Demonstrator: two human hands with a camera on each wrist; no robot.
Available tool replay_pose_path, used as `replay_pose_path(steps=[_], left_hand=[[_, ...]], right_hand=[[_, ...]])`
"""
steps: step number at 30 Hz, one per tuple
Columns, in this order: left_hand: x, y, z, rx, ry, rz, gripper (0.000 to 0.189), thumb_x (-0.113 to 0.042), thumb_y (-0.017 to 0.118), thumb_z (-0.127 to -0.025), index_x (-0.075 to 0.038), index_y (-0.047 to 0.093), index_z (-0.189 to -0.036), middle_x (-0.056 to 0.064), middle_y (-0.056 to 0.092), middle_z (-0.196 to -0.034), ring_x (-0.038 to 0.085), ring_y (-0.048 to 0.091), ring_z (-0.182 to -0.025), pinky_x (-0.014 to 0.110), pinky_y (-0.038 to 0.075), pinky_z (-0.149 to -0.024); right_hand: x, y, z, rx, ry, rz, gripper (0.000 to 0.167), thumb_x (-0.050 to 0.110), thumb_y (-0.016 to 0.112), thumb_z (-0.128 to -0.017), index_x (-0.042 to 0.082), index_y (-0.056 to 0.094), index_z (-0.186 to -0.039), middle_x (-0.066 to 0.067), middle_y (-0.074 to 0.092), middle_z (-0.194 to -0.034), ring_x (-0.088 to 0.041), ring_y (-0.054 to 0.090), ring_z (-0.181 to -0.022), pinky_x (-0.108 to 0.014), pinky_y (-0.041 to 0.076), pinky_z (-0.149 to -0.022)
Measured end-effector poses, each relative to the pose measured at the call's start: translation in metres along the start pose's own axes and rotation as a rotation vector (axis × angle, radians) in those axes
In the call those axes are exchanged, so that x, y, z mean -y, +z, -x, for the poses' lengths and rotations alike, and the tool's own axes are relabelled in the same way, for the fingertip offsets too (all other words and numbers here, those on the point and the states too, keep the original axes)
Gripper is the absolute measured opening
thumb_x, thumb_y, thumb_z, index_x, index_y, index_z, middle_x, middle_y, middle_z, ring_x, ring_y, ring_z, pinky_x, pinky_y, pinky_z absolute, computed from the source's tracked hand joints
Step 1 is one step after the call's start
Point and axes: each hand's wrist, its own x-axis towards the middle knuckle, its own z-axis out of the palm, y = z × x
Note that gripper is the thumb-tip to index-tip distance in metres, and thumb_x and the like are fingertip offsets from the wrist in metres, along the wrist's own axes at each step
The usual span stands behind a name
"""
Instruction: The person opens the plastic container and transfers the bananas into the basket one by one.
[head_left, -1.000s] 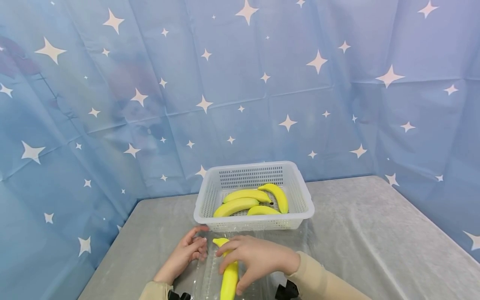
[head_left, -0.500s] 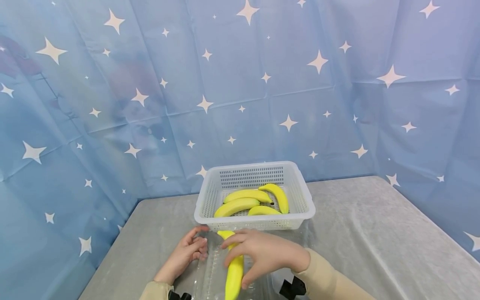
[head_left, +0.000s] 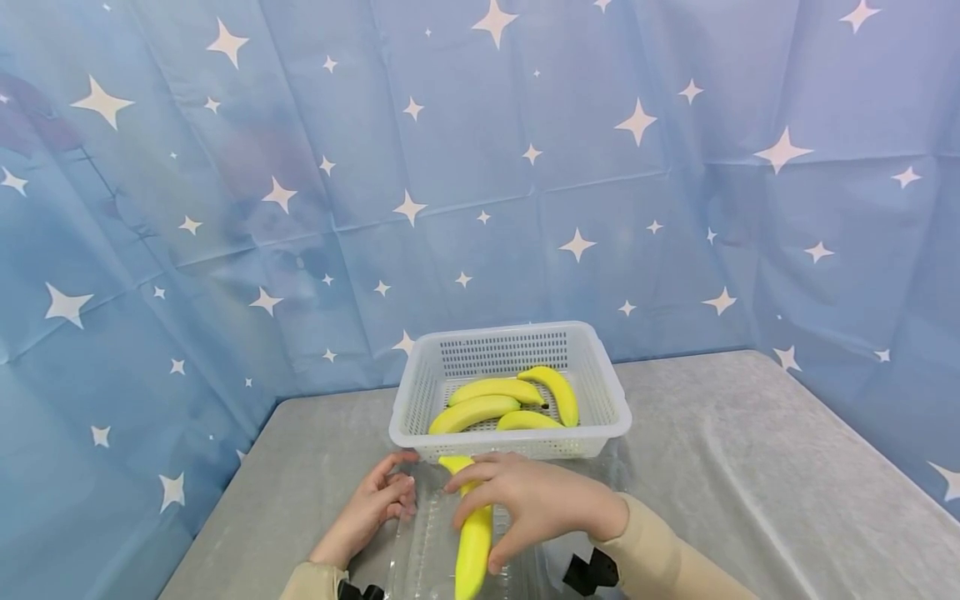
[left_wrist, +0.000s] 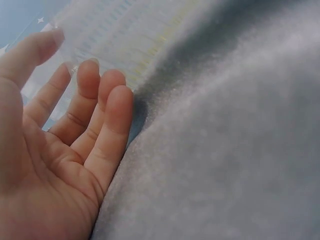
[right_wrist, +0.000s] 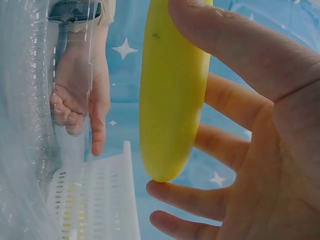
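Observation:
My right hand (head_left: 540, 500) grips a yellow banana (head_left: 474, 554) between thumb and fingers. In the right wrist view the thumb lies along one side of the banana (right_wrist: 170, 95), and two fingers are spread near its lower end. Under it in the head view lies a clear plastic container (head_left: 429, 550), hard to make out against the cloth. At its left side rests my left hand (head_left: 371, 504), fingers loosely bent and holding nothing. The left wrist view shows the palm of the left hand (left_wrist: 70, 150) turned up beside the grey cloth, fingertips right by the clear plastic.
A white slotted basket (head_left: 480, 350) stands just beyond both hands, with several bananas (head_left: 495, 388) lying in it. Grey cloth (head_left: 735, 467) covers the table. A blue star-patterned curtain (head_left: 480, 167) hangs behind and at the sides.
My right hand has moved the banana a little to the right and farther forward, toward the basket, its far tip now close to the front wall. The left hand has stayed in place.

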Motion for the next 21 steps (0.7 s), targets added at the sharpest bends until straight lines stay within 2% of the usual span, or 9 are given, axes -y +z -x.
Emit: replay_pose_path(steps=[21], left_hand=[[0.001, 0.000, -0.001, -0.035, -0.012, -0.009, 0.045, -0.016, 0.057, -0.098, -0.003, 0.039, -0.137, 0.003, 0.057, -0.080, 0.012, 0.058, -0.065, 0.027, 0.052, -0.060]], right_hand=[[0.006, -0.014, 0.010, -0.052, 0.004, 0.025, 0.045, 0.040, 0.081, -0.077, 0.028, 0.065, -0.117, 0.006, 0.050, -0.139, -0.016, 0.043, -0.130, -0.036, 0.038, -0.104]])
